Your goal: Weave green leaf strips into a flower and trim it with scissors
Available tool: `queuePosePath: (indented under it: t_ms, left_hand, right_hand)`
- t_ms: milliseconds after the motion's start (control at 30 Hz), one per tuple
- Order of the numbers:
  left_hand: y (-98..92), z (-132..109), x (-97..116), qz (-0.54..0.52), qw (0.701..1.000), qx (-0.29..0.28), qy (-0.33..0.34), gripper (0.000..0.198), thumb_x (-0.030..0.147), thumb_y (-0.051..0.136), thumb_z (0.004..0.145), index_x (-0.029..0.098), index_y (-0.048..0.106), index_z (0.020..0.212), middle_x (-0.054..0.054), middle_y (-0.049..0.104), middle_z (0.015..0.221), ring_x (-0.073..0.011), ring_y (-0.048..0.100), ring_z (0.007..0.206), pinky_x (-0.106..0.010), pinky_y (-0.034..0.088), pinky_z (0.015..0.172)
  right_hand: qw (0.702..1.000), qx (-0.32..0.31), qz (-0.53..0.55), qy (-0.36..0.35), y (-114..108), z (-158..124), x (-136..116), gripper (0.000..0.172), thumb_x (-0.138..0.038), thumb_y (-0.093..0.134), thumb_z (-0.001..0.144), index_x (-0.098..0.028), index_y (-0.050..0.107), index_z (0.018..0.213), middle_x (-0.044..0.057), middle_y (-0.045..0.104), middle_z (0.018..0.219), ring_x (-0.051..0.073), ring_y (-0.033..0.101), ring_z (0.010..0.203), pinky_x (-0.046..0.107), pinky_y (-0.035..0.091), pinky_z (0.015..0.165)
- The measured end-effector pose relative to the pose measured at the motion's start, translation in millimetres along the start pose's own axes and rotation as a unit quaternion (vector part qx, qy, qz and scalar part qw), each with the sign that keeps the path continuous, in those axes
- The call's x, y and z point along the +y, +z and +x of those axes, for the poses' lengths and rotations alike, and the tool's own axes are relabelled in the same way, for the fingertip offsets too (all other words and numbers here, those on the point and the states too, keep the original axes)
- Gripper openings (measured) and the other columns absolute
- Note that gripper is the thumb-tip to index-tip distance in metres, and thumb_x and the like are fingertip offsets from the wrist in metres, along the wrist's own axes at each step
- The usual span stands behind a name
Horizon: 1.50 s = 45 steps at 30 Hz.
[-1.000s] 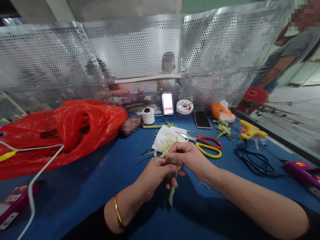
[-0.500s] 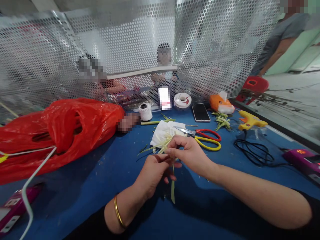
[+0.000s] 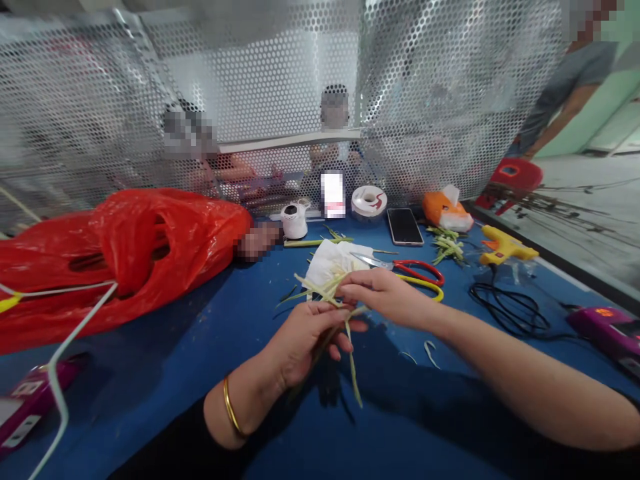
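Note:
My left hand is closed around a bundle of thin pale-green leaf strips above the blue table. One strip hangs down from it toward the table. My right hand pinches the same strips from the right, fingers pressed together. A gold bangle sits on my left wrist. Just behind the hands lies a white paper sheet, and red-and-yellow scissors lie to its right.
A red plastic bag fills the left side. At the back stand a white thread spool, a tape roll, a phone and an orange tissue pack. A yellow glue gun with black cord lies right. People sit behind the perforated metal screen.
My right hand has slid right along the strips and flattened its pinch. The hanging strip now tilts lower and to the right. The camera has shifted slightly.

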<state>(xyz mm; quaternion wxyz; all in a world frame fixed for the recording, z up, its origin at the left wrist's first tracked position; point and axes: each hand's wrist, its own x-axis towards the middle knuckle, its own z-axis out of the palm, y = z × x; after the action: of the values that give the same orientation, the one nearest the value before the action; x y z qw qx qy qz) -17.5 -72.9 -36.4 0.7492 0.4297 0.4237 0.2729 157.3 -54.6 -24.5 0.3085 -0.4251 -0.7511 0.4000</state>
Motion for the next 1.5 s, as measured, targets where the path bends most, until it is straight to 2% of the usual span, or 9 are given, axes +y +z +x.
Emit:
queuePosePath:
  t_ms: [133,367,600,833,900,1033,1167,1333,1500]
  left_hand:
    - [-4.7,2.1,1.8,-0.038,0.999,0.014,0.000,0.032,0.039,0.059,0.084,0.009,0.069,0.090,-0.014,0.073,0.086,-0.0078,0.059,0.047,-0.016,0.042,0.040]
    - [-1.7,1.6,-3.0,0.013,1.000,0.017,-0.006,0.017,0.027,0.067,0.074,0.010,0.068,0.074,-0.010,0.072,0.072,-0.0084,0.057,0.047,-0.016,0.041,0.041]
    - [-3.5,-0.9,0.5,0.002,1.000,-0.004,-0.019,0.017,0.027,0.072,0.071,0.012,0.067,0.071,-0.009,0.072,0.070,-0.0093,0.058,0.048,-0.020,0.046,0.047]
    - [-6.4,3.7,1.8,-0.113,0.991,0.058,0.043,0.022,0.030,0.069,0.078,0.010,0.070,0.089,-0.011,0.073,0.088,-0.0127,0.067,0.063,-0.023,0.054,0.064]
    - [-8.2,4.7,3.5,-0.145,0.985,0.045,0.076,0.021,0.022,0.070,0.076,0.010,0.071,0.094,-0.011,0.073,0.094,-0.0138,0.068,0.072,-0.024,0.054,0.072]
    - [-8.2,4.9,3.8,-0.178,0.973,0.026,0.142,0.025,0.009,0.071,0.069,0.011,0.071,0.095,-0.010,0.073,0.095,-0.0158,0.069,0.080,-0.025,0.051,0.080]
    - [-5.3,5.2,2.9,-0.177,0.969,0.041,0.165,0.022,0.012,0.071,0.071,0.012,0.071,0.093,-0.009,0.074,0.094,-0.0170,0.069,0.079,-0.025,0.052,0.073]
    - [-5.4,7.2,1.8,-0.133,0.976,0.052,0.165,0.025,0.018,0.070,0.073,0.011,0.071,0.097,-0.011,0.074,0.091,-0.0183,0.068,0.074,-0.021,0.042,0.048]
    - [-3.1,5.8,-0.7,-0.140,0.973,0.071,0.170,0.028,0.016,0.073,0.069,0.013,0.073,0.097,-0.009,0.075,0.090,-0.0175,0.068,0.078,-0.026,0.050,0.072]
  right_hand:
    - [0.994,-0.085,-0.062,-0.026,-24.1,-1.4,6.9,0.018,-0.032,0.057,0.086,-0.020,0.070,0.086,0.001,0.069,0.080,0.016,0.060,0.075,0.027,0.043,0.068]
    - [0.944,-0.021,-0.279,-0.176,-21.0,-2.1,4.3,0.017,-0.018,0.052,0.089,-0.019,0.066,0.077,0.001,0.067,0.076,0.015,0.058,0.074,0.032,0.037,0.079]
    - [0.923,0.024,-0.315,-0.221,-17.4,1.5,10.4,0.019,-0.019,0.051,0.090,-0.020,0.064,0.078,0.000,0.066,0.073,0.014,0.059,0.072,0.033,0.035,0.081]
    - [0.866,0.245,-0.366,-0.239,0.5,-16.3,-9.4,0.014,-0.022,0.053,0.089,-0.020,0.067,0.091,0.009,0.069,0.091,0.024,0.059,0.094,0.039,0.039,0.084]
    - [0.892,0.237,-0.328,-0.201,10.5,-25.4,-18.9,0.017,-0.024,0.052,0.090,-0.021,0.066,0.081,0.006,0.067,0.075,0.021,0.060,0.075,0.034,0.041,0.072]
    - [0.965,0.072,-0.250,-0.027,32.1,-30.9,-22.5,0.017,-0.034,0.054,0.088,-0.023,0.067,0.085,0.005,0.070,0.084,0.020,0.061,0.073,0.030,0.039,0.062]
    - [0.995,0.054,-0.055,0.066,49.9,-22.1,-8.6,0.027,-0.038,0.049,0.089,-0.021,0.066,0.077,0.004,0.067,0.074,0.019,0.058,0.069,0.029,0.039,0.062]
    - [0.990,0.090,0.079,0.074,57.3,-19.1,0.5,0.033,-0.037,0.047,0.089,-0.019,0.055,0.062,0.002,0.059,0.069,0.018,0.055,0.073,0.030,0.039,0.068]
    - [0.999,0.036,-0.023,-0.008,50.2,-21.2,-5.0,0.030,-0.026,0.044,0.089,-0.020,0.046,0.060,0.000,0.051,0.065,0.016,0.048,0.067,0.029,0.037,0.065]
